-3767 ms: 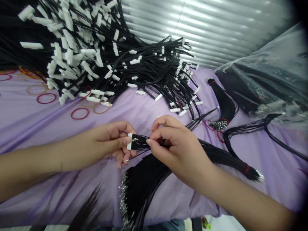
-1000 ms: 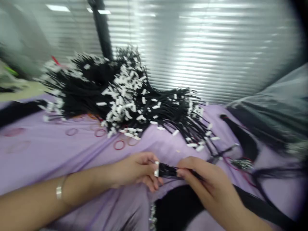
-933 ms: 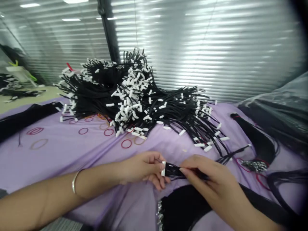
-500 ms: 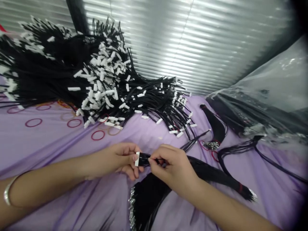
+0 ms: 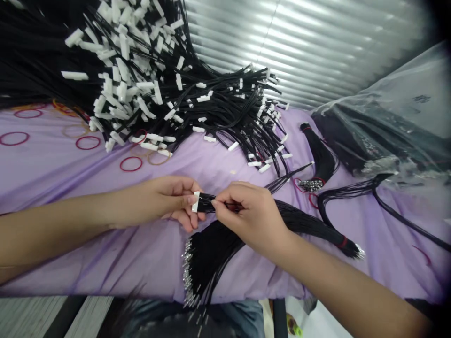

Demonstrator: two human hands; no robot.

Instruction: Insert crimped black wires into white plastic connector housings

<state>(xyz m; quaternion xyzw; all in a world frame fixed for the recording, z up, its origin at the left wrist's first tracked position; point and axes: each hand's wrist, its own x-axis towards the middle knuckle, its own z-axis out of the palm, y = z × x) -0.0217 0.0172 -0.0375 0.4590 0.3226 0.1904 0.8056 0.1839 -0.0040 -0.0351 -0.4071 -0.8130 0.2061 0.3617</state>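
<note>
A small white connector housing (image 5: 195, 202) is pinched between the thumb and fingers of my left hand (image 5: 178, 202). Several black wires (image 5: 206, 203) run out of its right side. My right hand (image 5: 252, 213) closes thumb and forefinger on a black wire close to the housing; the wire's tip is hidden by the fingers. Under and beside my right hand lies a fanned bundle of black wires (image 5: 214, 253) with bare metal terminals (image 5: 188, 277) at its left end. Another stretch of black wires (image 5: 306, 218), tied with a red band, reaches right from behind that hand.
A large heap of black cables with white connectors (image 5: 123, 89) fills the back left. Red rubber bands (image 5: 131, 164) lie on the purple cloth (image 5: 148, 263). A short tied wire bundle (image 5: 319, 157) and a clear plastic bag (image 5: 398, 117) are at the right. The table's front edge shows below.
The view has tilted down, so the table's front edge now shows and everything sits higher in the picture. Both hands keep their hold on the housing and the wire.
</note>
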